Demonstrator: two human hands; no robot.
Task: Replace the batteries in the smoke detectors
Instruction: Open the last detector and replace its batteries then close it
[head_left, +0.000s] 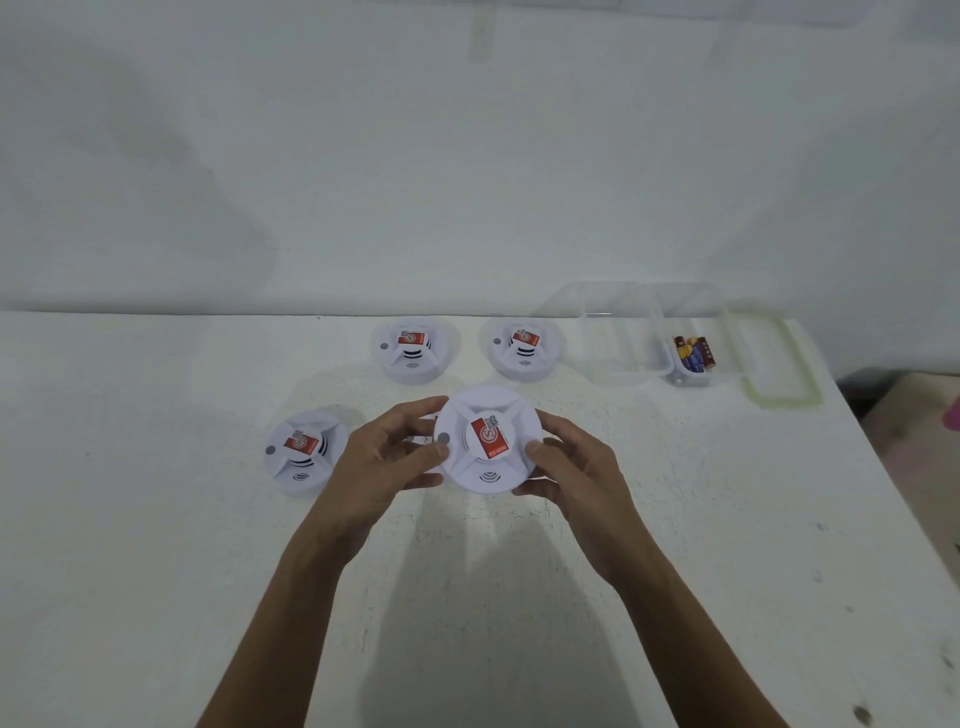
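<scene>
Left hand (384, 460) and right hand (571, 478) are both gripping the same smoke detector (488, 444). Fingers are curled round its rim from either side, holding it up over the white table (156, 519), red sticker facing up. Three more detectors sit on the table: one just left of the hands (306, 449) and two further back (413, 351) (524, 348). At back right there's a clear plastic box (613, 338) with batteries (693, 353) in it, and a green-rimmed lid (779, 364) beside it.

The person's left hand (385, 461) and right hand (577, 467) are bare, as are both slim forearms.
</scene>
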